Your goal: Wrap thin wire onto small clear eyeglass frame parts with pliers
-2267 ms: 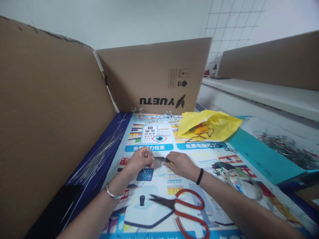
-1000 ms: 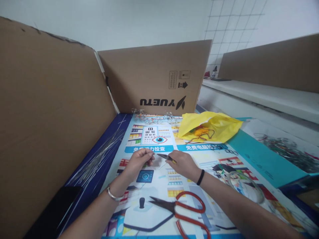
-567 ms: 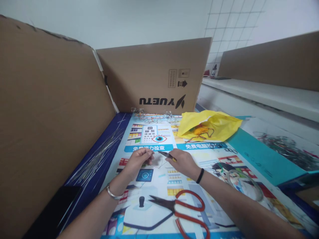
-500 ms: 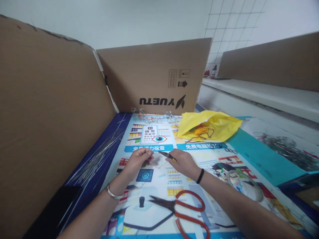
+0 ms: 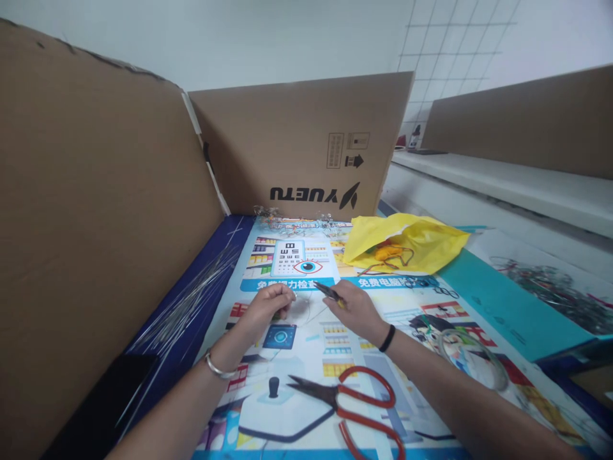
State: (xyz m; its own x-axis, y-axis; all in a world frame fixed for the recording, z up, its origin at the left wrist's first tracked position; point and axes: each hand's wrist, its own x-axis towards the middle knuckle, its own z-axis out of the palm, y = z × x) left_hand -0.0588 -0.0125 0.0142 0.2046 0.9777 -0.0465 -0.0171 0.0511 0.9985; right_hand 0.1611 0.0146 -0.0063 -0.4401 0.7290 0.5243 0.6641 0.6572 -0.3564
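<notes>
Near the middle of the printed sheet, my left hand (image 5: 271, 305) pinches a thin, pale wire (image 5: 309, 316) that curves out to the right below the fingertips. My right hand (image 5: 354, 306) is wrapped round small dark pliers (image 5: 329, 292) whose tips point up and left, a short way from my left fingers. Some yellow shows on the pliers' handle. Large scissors (image 5: 330, 395) with red handles lie below both hands, blades partly apart and pointing left.
A yellow bag (image 5: 407, 246) with orange material stands behind my right hand. Thin metal rods (image 5: 186, 303) lie at left beside a black object (image 5: 103, 406). Cardboard panels (image 5: 297, 140) rise behind. A wire coil (image 5: 472, 358) rests at right, near tangled wires (image 5: 550, 287).
My right hand and the pliers have moved slightly right, and the pliers' tips have drawn away from my left fingertips. My left hand has barely moved.
</notes>
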